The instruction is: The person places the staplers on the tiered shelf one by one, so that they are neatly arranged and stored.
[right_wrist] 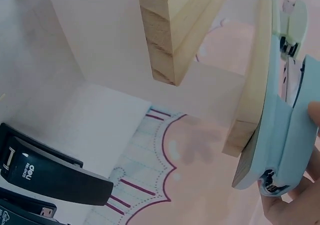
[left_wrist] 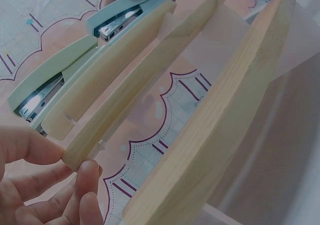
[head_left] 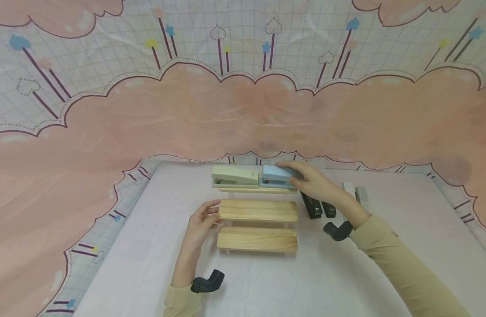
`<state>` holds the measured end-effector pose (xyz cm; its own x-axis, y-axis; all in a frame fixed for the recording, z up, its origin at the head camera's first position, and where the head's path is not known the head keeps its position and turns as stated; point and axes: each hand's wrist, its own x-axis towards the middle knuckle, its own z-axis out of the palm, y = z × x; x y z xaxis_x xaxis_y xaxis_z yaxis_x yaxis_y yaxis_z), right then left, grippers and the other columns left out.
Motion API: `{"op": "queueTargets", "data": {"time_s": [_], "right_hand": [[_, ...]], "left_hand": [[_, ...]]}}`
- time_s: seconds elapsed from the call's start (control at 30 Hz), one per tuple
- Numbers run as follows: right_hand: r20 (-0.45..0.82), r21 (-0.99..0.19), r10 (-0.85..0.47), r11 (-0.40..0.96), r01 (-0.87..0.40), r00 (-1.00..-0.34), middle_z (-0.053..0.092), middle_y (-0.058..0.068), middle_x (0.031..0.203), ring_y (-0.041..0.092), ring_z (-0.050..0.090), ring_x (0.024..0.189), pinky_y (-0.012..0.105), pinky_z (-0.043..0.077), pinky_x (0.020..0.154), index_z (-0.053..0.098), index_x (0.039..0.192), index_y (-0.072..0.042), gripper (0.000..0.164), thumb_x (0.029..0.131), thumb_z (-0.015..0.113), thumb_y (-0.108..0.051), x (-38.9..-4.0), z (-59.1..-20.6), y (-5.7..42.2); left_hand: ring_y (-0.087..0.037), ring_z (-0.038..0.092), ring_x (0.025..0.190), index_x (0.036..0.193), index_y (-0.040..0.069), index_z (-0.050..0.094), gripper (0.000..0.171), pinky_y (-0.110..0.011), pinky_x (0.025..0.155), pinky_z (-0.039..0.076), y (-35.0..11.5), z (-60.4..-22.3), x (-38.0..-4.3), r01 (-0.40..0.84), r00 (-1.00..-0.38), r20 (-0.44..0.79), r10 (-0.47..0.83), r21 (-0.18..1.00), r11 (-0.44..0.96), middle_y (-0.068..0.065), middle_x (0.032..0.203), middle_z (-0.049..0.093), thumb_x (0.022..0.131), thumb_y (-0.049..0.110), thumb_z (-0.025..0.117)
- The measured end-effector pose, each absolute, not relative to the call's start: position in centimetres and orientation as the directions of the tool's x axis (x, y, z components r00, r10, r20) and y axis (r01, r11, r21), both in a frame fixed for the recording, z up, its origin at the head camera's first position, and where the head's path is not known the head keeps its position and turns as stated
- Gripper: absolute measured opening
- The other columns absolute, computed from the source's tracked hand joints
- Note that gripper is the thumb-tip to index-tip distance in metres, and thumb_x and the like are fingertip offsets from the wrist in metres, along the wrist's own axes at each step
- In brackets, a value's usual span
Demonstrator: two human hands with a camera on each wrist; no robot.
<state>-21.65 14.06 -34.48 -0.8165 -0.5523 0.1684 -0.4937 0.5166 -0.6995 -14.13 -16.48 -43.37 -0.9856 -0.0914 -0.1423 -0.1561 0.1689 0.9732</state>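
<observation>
A three-step wooden stand holds a light green stapler [head_left: 235,177] and a light blue stapler [head_left: 282,174] end to end on its top plank [head_left: 259,190]. My right hand [head_left: 314,182] grips the blue stapler at its right end, fingers over the far side and thumb at the front. In the right wrist view, the blue stapler's [right_wrist: 285,140] end sticks out past the plank. My left hand [head_left: 201,220] pinches the left end of the middle plank [head_left: 259,210] between thumb and fingers, seen close in the left wrist view. Nothing lies on the middle plank or the bottom plank [head_left: 256,240].
To the right of the stand lie a black stapler [head_left: 312,208] and a smaller black stapler [head_left: 329,210]. Behind my right wrist are a white object [head_left: 348,190] and a grey one [head_left: 361,194], both partly hidden. A patterned cloth [head_left: 243,114] rises behind the white table [head_left: 148,246].
</observation>
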Motion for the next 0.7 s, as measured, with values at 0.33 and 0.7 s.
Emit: {"op": "queueTargets", "data": {"time_s": [0.33,0.7], "right_hand": [[0.276,-0.678,-0.533,0.482,-0.555,-0.800,0.056,0.013,0.134,0.030,0.052,0.122,0.051,0.041,0.103,0.053,0.135,-0.006,0.045,0.091,0.061,-0.003,-21.5,-34.4,14.3],[0.386,-0.678,-0.427,0.470,-0.565,-0.818,0.058,0.013,0.130,0.030,0.050,0.121,0.051,0.041,0.100,0.058,0.129,-0.007,0.038,0.092,0.061,-0.007,-20.0,-34.1,14.7]], "left_hand": [[-0.022,0.065,0.091,0.132,0.014,0.055,0.041,-0.026,0.077,0.047,-16.3,-43.3,-14.2,-0.153,-0.985,-0.137,-0.102,0.973,0.172,-0.016,0.121,0.062,0.091,0.006,0.054],[-0.011,0.063,0.084,0.132,0.014,0.055,0.041,-0.026,0.078,0.048,-16.4,-43.5,-14.1,-0.156,-0.985,-0.140,-0.101,0.972,0.175,-0.016,0.120,0.062,0.092,0.006,0.054]]}}
